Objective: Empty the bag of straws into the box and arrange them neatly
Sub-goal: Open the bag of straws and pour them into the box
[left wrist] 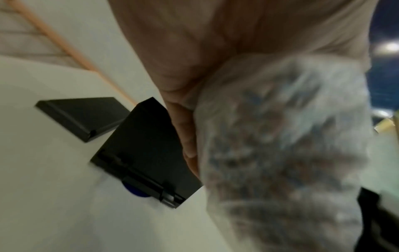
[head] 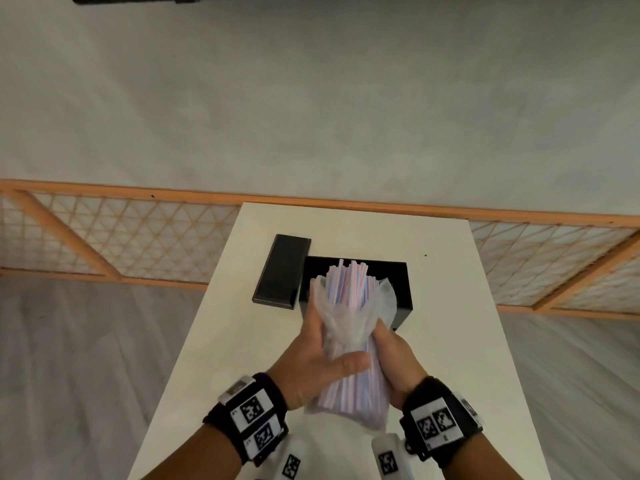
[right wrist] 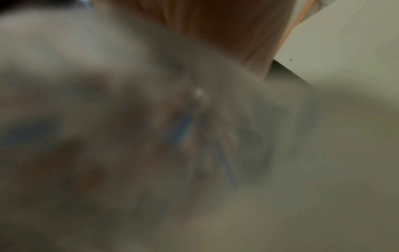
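The left hand [head: 311, 362] and right hand [head: 394, 358] clasp the bag of straws [head: 349, 327], long axis pointing up-frame, mouth over the open black box [head: 398, 289].

left hand [left wrist: 215, 51]: top centre, palm + fingers [left wrist: 185, 133] wrapped on bag, v. blurred
bag of straws [left wrist: 280, 145]: right of box, clear plastic, blue/red stripes inside
box [left wrist: 146, 150]: black, on white worktop [left wrist: 43, 187], touching fingers' left side
lid [left wrist: 84, 116]: black, flat, upper-left of box, corner against it
blue disc [left wrist: 136, 191]: under box's lower edge

White table [head: 450, 341]: black box [head: 403, 296], lid [head: 282, 271].
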Available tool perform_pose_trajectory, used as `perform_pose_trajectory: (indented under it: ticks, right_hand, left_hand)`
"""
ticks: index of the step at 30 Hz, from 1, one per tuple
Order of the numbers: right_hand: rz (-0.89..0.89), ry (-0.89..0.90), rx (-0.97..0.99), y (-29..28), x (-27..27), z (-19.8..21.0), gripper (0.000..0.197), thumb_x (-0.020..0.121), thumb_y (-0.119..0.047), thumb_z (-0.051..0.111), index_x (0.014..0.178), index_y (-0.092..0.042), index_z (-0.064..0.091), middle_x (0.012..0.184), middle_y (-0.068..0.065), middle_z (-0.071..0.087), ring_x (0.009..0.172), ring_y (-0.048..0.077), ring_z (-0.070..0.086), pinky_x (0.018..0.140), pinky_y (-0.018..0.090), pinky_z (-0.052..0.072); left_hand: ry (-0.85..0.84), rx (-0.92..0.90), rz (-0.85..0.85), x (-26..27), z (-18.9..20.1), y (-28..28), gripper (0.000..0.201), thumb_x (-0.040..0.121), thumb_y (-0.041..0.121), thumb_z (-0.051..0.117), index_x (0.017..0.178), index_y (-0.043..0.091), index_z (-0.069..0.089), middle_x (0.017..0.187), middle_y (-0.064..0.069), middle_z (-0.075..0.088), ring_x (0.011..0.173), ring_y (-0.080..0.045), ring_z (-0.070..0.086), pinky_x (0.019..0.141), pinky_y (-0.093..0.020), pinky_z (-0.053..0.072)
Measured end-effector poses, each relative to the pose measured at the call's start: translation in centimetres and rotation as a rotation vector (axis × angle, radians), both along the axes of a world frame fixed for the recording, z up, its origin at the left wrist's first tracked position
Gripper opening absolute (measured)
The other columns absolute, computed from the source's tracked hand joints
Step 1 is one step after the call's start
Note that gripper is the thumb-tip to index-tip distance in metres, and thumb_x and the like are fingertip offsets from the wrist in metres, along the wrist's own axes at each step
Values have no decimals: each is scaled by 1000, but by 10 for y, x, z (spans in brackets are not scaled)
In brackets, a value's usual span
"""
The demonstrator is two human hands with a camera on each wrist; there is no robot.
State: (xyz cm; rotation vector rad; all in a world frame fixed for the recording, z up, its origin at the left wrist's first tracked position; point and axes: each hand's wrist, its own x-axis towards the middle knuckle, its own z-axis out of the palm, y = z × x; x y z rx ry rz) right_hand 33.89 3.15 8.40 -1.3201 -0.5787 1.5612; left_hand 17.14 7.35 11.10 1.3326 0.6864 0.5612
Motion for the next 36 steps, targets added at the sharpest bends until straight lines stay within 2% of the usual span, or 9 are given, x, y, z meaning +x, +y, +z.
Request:
perform_pose_trajectory:
  ticks: [2,4,9,15,21,23,26,31,36]
  right_hand:
    - [-26,-8,-21,12,3,12,51,97,-54,56,128,-15,65,115,16,74,106,35,72,95,54,57]
    - [-41,-4,-29,22,6,21,51,98,-52,56,129,-13,64,116,16,74,106,35,72,94,53,57]
    - [44,-19,-4,42,17,38,43,105,-36,49,141,-11,53,122,21,71,111,38,70,96,54,56]
    - [87,-29,66,48,40,64,95,93,-59,62,158,-42,-5,142,-2,59,116,22,69,97,50,55]
    - [315,-196,-26,39,46,95,53,91,-76,43,132,-46,59,126,-8,71,116,19,69,104,52,51]
    - [311,-263,-37,42,46,97,66,87,-81,42,133,-38,61,123,-4,73,112,18,71,101,49,53]
    - [257,-293,-52,54,47,98,85,80,-90,39,130,-27,67,116,7,75,105,22,73,95,44,56]
    - [116,-221,-90,78,51,99,95,77,-91,45,130,-16,64,125,11,71,104,31,74,100,46,55]
    - [24,-221,-52,83,52,97,83,83,-80,54,133,-14,58,129,11,66,98,35,75,99,50,55]
  left_hand:
    - [82,120,-4,7,-7,12,133,74,43,91,155,53,-14,165,24,12,151,-8,29,114,-45,43]
    - [198,202,12,13,-9,26,124,70,53,91,155,57,1,166,17,9,152,-13,27,113,-48,43]
    - [222,-103,49,23,8,61,76,70,39,87,137,37,52,128,-3,68,115,-19,69,102,-49,54]
    - [125,-524,-50,24,40,91,44,92,29,71,130,7,65,123,-17,71,113,-35,68,103,-49,52]
    - [307,-601,-19,28,53,110,22,95,36,54,89,16,60,79,-5,62,62,-17,65,58,-23,54]
    - [309,-588,-15,32,54,114,23,100,31,51,90,14,63,84,-6,64,68,-18,66,63,-30,56]
    - [256,-598,29,37,53,121,26,104,29,53,113,9,68,106,-15,73,104,-33,70,95,-52,55]
    - [284,-706,188,29,44,139,81,77,81,58,130,21,67,120,-18,73,115,-40,67,108,-59,45]
    - [247,-740,308,16,45,150,100,57,83,73,140,31,55,152,-17,46,115,-53,62,83,-61,59]
